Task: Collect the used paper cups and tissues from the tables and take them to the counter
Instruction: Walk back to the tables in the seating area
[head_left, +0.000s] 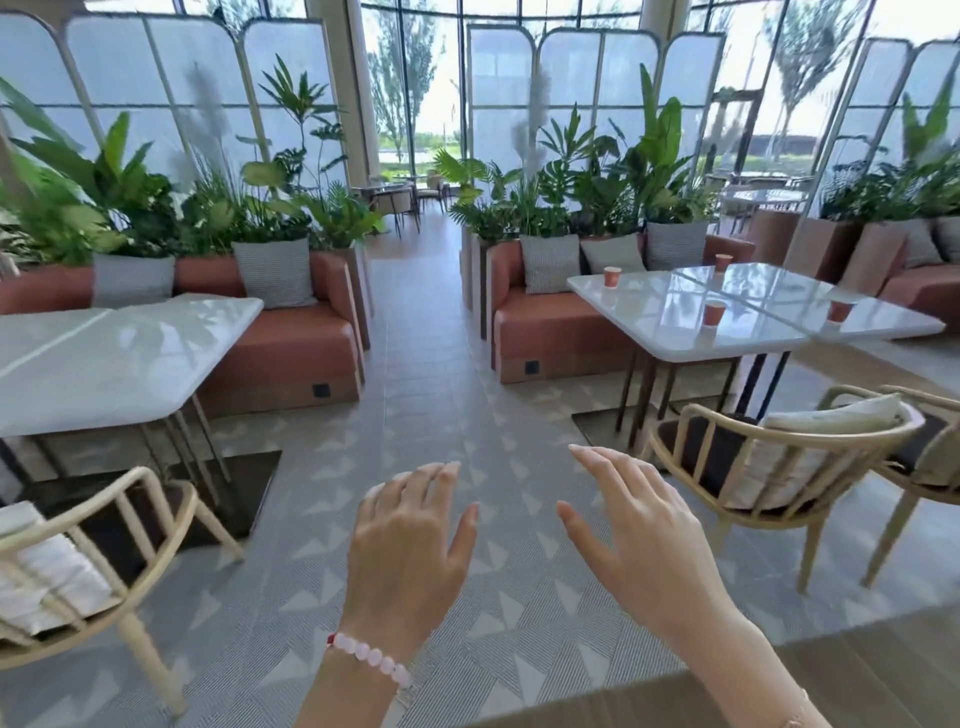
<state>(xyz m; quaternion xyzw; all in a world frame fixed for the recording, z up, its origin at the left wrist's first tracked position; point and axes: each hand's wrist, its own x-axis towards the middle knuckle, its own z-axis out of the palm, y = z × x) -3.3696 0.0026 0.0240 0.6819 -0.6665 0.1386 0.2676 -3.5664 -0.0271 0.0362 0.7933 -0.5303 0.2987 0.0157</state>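
- Over the patterned aisle floor (441, 395), near the camera: left hand (410, 540) and right hand (644, 525) hung side by side, palms down, fingers loosely spread, both holding nothing. Judged kept free for the pickup ahead.
- Right surface (670, 338), well apart from the hands: four orange paper cups (714, 313) stood upright and scattered, roughly one toward each seat. Read as left where people drank.
- Tissues: none made out on either surface; too small to tell at this range.
- Cups were short, tapered, matte paper. Probably light and stackable.
- Both the right surface and the left surface (104, 358) were glossy white slabs with rounded corners on thin dark legs.
- A pale wooden chair (779, 467) with a curved slatted back stood on the near side of the right surface; a terracotta sofa (561, 332) stood on the far side. Approach from the aisle edge looked easiest.
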